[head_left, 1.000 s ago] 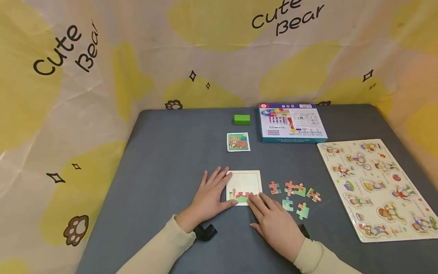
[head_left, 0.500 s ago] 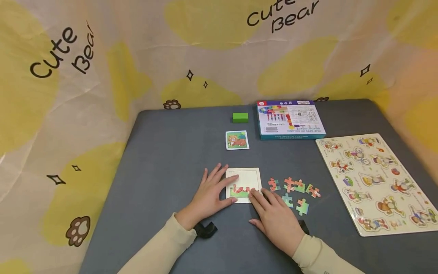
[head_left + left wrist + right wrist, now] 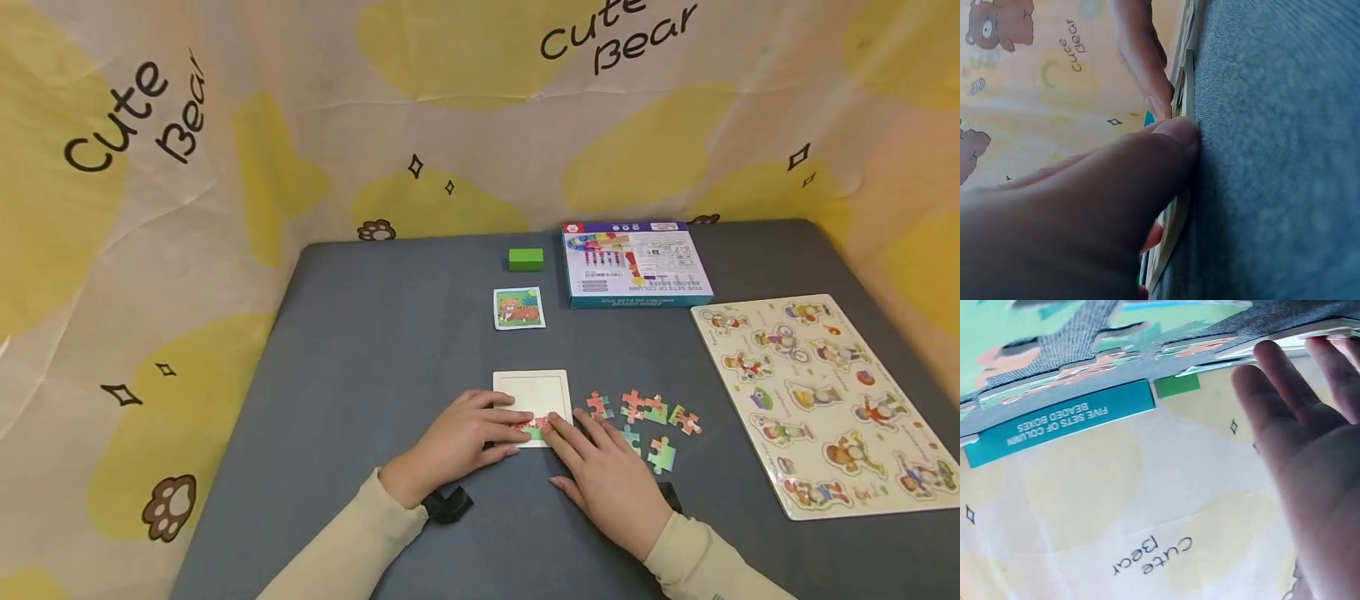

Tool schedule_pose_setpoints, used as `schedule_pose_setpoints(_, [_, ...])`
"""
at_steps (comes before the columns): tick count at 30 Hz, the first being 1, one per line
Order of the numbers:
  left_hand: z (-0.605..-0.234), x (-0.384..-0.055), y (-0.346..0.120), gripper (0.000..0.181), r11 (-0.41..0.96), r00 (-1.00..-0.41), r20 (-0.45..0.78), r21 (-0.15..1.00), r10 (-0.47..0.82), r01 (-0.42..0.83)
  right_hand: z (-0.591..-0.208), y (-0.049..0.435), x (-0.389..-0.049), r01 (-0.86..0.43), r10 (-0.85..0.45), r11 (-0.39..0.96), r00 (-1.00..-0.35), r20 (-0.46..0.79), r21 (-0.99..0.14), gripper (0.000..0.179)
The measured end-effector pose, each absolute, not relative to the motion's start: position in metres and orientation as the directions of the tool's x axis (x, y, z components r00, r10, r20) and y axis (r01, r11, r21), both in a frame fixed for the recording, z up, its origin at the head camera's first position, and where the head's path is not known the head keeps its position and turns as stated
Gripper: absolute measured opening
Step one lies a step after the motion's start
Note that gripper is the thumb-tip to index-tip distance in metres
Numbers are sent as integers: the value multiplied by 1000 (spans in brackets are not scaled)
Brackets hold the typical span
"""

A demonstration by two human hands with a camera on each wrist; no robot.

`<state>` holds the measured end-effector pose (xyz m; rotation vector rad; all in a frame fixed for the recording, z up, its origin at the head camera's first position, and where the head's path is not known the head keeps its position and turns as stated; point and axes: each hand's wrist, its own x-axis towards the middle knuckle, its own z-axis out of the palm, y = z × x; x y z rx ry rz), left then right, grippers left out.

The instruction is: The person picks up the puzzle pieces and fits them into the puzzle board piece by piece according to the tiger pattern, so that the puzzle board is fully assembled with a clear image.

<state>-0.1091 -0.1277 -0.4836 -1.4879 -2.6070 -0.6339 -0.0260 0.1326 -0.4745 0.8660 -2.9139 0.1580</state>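
In the head view a small white puzzle tray lies flat on the grey table. Joined red and green jigsaw pieces sit along its near side, partly covered by fingers. My left hand reaches over the tray's left part, fingertips on the pieces. Its thumb touches the tray's edge in the left wrist view. My right hand extends its fingers onto the tray's near right corner, touching the pieces there. Loose jigsaw pieces lie right of the tray, one partly behind the right hand.
Beyond the tray lies a picture card of an orange animal, with a green block behind it. A flat box stands at the back right. A large figure puzzle board covers the table's right side.
My left hand has shifted from the tray's left rim toward the near pieces, its fingers now pointing right over them. The right hand stays nearly in place on the near right corner.
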Motion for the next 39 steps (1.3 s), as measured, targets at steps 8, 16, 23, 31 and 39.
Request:
schedule_pose_setpoints(8, [-488,-109,-127,27,416,-501,305,304,810,857,-471,146,-35,-628,-613,773,-775,152,-85,62])
schedule_pose_setpoints(16, [-486,-108,-124,33,427,-493,257,273,831,862,-474,153,-39,-650,-639,757,-759,125,-73,65])
schedule_pose_setpoints(23, [-485,-108,-125,31,412,-484,298,276,823,869,-472,152,-36,-654,-646,755,-755,110,-46,67])
schedule_pose_setpoints(31, [-483,-112,-127,31,421,-490,306,266,817,867,-468,147,-36,-651,-645,753,-759,84,-96,79])
schedule_pose_setpoints(39, [-482,-106,-124,30,454,-504,272,229,820,861,-475,139,-21,-566,-559,824,-814,159,2,67])
